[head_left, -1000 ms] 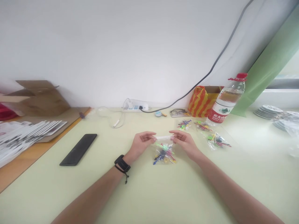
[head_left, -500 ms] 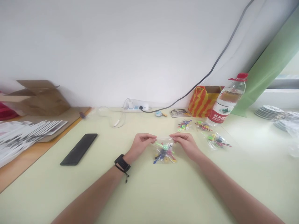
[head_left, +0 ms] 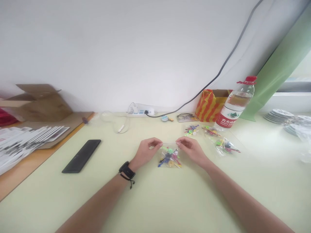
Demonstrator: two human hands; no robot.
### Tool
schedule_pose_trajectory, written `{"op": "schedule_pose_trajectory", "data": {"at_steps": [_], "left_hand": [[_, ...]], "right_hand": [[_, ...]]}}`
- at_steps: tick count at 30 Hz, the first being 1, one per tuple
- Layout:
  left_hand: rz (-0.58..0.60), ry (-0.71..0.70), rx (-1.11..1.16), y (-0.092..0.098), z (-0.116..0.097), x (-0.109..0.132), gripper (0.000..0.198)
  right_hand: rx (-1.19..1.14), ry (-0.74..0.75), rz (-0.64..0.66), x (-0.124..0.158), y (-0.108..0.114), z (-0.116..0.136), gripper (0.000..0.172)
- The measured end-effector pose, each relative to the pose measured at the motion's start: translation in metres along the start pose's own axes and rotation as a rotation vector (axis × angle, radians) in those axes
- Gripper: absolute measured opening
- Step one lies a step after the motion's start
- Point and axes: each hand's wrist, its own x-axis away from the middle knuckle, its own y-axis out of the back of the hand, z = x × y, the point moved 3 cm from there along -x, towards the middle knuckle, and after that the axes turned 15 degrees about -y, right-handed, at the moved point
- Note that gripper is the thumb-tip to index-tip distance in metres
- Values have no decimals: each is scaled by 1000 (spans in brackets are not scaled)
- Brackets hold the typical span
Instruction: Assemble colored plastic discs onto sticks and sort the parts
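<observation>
The left hand (head_left: 147, 152) pinches one top corner of a small clear bag (head_left: 169, 158), and the right hand (head_left: 192, 151) pinches the other. The bag is on the surface (head_left: 157, 200), between the two hands, with bright little plastic bits (head_left: 168, 156) inside. Since a second ago, its bottom edge has slid a bit left and away from the person. Both hands hold nearly the same spots. The other little bags (head_left: 226, 146), near the big bottle (head_left: 227, 119), have not moved.
</observation>
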Motion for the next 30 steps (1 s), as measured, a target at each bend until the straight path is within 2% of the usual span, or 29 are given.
{"op": "schedule_pose_trajectory", "data": {"at_steps": [6,12,18,20,23,25,30], "left_hand": [[-53,97,145,0,3,0,19],[-77,141,179,3,1,0,13],[-55,101,187,0,2,1,28],[-36,72,147,0,2,1,34],[39,-1,30,0,0,0,25],[77,-28,-22,0,-2,0,24],[117,-16,26,-8,-7,3,25]], "right_hand": [[-93,-47,17,-1,2,-5,23],[-91,19,41,1,3,0,14],[-25,55,54,4,4,5,16],[-7,50,47,3,4,5,20],[8,64,36,1,5,4,28],[37,90,26,1,7,5,25],[113,79,73,5,5,9,24]]}}
